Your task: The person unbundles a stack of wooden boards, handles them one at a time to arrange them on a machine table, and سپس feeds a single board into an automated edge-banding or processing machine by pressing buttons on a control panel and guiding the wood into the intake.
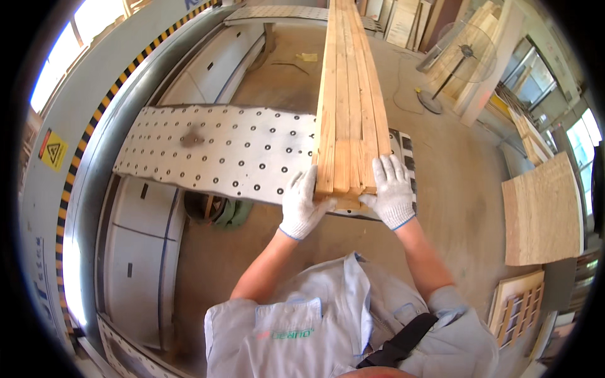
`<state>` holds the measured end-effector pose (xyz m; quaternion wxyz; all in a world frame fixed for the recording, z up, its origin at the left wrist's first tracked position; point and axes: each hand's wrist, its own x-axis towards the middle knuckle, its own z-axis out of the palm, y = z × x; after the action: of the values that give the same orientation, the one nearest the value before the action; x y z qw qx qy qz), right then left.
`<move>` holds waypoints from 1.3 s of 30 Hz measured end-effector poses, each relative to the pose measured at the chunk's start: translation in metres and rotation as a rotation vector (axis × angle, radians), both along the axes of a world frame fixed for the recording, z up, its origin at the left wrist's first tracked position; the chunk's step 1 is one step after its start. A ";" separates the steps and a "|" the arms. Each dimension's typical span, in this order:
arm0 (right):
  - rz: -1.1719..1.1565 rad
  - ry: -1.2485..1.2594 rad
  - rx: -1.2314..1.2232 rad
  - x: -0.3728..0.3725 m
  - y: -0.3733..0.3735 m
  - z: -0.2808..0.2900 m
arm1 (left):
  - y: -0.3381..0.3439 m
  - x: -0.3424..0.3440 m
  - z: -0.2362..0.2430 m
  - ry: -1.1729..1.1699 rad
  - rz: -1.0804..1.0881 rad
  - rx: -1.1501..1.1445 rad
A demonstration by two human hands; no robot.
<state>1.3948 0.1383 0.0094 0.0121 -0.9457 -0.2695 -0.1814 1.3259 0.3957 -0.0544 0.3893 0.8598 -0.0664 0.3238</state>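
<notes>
A long stack of light wooden boards [350,94] runs away from me, its near end between my hands. Both hands wear white knit gloves with blue cuffs. At the stack's left near corner, my left hand [302,205] is closed on the boards, fingers along the side and thumb across the end. My right hand [392,192] grips the opposite corner, its fingers over the top right edge and its thumb at the end face. Under the stack lies a white bed plate [220,148] dotted with dark round studs. The boards' undersides are hidden.
Along the left stands a large machine frame [88,170] with black-and-yellow edge striping and a yellow warning sign [53,150]. A second dotted plate [283,12] lies farther off. To the right are a standing fan [465,53], a leaning wood panel [543,214] and a slatted wooden piece [518,309].
</notes>
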 end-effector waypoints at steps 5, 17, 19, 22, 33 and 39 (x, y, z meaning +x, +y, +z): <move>-0.042 0.097 -0.058 0.000 0.008 0.010 | 0.002 0.020 0.011 0.143 0.041 0.175; 0.344 0.025 0.120 0.016 -0.001 0.026 | 0.006 0.029 0.014 0.029 -0.028 0.280; 0.350 -0.031 0.091 0.017 0.006 0.009 | 0.003 0.033 0.024 0.024 -0.026 0.278; 0.370 -0.025 0.053 0.017 0.006 0.012 | 0.002 0.025 0.047 0.066 -0.033 0.224; 0.046 0.074 0.140 0.011 -0.005 0.016 | 0.010 0.031 0.026 0.286 -0.073 0.146; 0.095 0.181 0.250 0.019 -0.008 0.027 | 0.005 0.044 0.017 0.175 -0.098 0.202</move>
<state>1.4135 0.1303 0.0364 0.1626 -0.9355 -0.2870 -0.1266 1.3699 0.4005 -0.0372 0.3203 0.9153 -0.1062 0.2199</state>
